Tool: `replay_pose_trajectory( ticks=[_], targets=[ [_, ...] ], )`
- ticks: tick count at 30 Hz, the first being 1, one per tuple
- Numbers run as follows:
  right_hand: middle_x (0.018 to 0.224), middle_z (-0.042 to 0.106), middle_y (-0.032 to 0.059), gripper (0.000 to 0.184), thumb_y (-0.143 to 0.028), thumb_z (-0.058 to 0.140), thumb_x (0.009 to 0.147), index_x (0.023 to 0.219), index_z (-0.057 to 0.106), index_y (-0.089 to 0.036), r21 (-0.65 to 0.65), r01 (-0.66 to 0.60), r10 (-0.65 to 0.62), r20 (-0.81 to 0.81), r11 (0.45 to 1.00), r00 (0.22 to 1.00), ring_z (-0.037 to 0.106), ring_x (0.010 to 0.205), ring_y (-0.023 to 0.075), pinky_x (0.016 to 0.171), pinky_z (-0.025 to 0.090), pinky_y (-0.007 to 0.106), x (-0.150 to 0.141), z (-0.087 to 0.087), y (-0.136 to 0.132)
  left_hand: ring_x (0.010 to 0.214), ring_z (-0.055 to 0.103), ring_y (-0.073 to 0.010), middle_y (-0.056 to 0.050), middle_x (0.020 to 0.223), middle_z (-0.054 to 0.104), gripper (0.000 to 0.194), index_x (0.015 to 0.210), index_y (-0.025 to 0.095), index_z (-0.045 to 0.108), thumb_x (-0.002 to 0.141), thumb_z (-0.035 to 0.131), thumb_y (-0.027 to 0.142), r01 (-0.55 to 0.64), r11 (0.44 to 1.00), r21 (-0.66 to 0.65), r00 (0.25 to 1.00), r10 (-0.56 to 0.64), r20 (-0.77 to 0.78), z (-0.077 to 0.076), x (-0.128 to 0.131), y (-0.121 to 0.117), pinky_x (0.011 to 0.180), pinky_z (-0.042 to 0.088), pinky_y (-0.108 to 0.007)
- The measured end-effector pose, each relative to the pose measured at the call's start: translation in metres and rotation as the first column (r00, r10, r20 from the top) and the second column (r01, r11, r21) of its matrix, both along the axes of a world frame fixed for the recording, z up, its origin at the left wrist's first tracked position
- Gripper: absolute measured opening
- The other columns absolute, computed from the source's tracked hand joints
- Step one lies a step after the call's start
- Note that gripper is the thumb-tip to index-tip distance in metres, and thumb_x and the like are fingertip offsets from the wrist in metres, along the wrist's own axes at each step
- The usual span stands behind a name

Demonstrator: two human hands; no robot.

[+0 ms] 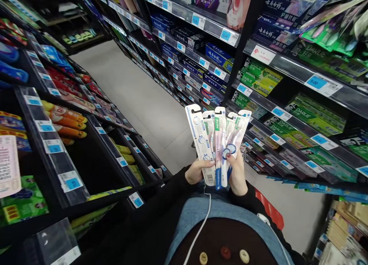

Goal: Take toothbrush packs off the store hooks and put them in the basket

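Midway down a narrow store aisle, a person holds a fan of about five slim white-and-clear toothbrush packs (221,142) upright in two hands, just above the lap; the overlapping edges make an exact count uncertain. The left hand (199,171) is partly closed, its thumb laid across the lower front of the leftmost white card (198,130), which shows a printed panel with three round pictures and a barcode. The right hand (238,176) is likewise curled, thumb pressed on the front of the packs at right; the fingers of both hands are largely hidden behind.

Two black sleeves (163,192) lead in from below. Three round buttons, one tan, one red-brown and one cream (244,256), line the bottom edge on dark brown cloth, ringed by a blue denim-like band (198,211). One thin white cord (210,203) trails down over it, and one red plastic piece (268,209) shows beside the right forearm.

Black shelving with clear price rails (290,71) runs along the right, bearing stacks of green-and-yellow cartons (258,77); matching black shelving (79,196) edges close to the left arm. Between them, bare grey floor (149,100) opens beyond the packs toward the far shelves.
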State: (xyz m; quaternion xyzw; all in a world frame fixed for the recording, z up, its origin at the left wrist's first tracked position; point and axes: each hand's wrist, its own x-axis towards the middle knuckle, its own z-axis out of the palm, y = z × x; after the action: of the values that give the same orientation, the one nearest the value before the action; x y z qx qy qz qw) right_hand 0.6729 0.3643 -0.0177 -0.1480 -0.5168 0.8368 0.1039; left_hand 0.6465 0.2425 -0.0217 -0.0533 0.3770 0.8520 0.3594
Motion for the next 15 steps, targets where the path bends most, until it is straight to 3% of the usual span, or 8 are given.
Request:
replay_pose_trajectory(
  ticks=[6, 9, 15],
  targets=[
    [0.098, 0.066, 0.0029, 0.054, -0.037, 0.078, 0.063, 0.108, 0.052, -0.021, 0.060, 0.033, -0.035, 0.033, 0.998, 0.999, 0.064, 0.088, 0.0186, 0.083, 0.052, 0.034, 0.004, -0.008, -0.002, 0.094, 0.067, -0.0328, -0.009, 0.093, 0.074, 0.054, 0.111, 0.014, 0.065, 0.060, 0.078, 0.028, -0.181, 0.983, -0.041, 0.983, 0.180, -0.031, 0.012, 0.001, 0.012, 0.084, 0.052, -0.043],
    [0.096, 0.067, 0.0032, 0.052, -0.035, 0.078, 0.063, 0.106, 0.053, -0.020, 0.088, 0.088, -0.093, 0.057, 0.992, 0.994, 0.065, 0.085, 0.0176, 0.080, 0.053, 0.033, 0.003, -0.006, -0.004, 0.098, 0.066, -0.0337, -0.010, 0.096, 0.074, 0.056, 0.113, 0.013, 0.064, 0.061, 0.077, 0.027, -0.196, 0.979, -0.065, 0.981, 0.196, -0.003, 0.012, -0.001, 0.014, 0.087, 0.051, -0.045],
    [0.106, 0.065, 0.0065, 0.057, -0.034, 0.077, 0.064, 0.112, 0.053, -0.018, 0.232, 0.191, -0.205, 0.035, 0.954, 0.978, 0.063, 0.091, 0.0179, 0.089, 0.050, 0.037, 0.000, -0.010, 0.001, 0.093, 0.068, -0.0320, -0.010, 0.097, 0.074, 0.044, 0.102, 0.012, 0.069, 0.061, 0.077, 0.024, -0.199, 0.967, -0.159, 0.980, 0.196, -0.038, 0.010, -0.007, 0.015, 0.088, 0.051, -0.043]
  ],
)
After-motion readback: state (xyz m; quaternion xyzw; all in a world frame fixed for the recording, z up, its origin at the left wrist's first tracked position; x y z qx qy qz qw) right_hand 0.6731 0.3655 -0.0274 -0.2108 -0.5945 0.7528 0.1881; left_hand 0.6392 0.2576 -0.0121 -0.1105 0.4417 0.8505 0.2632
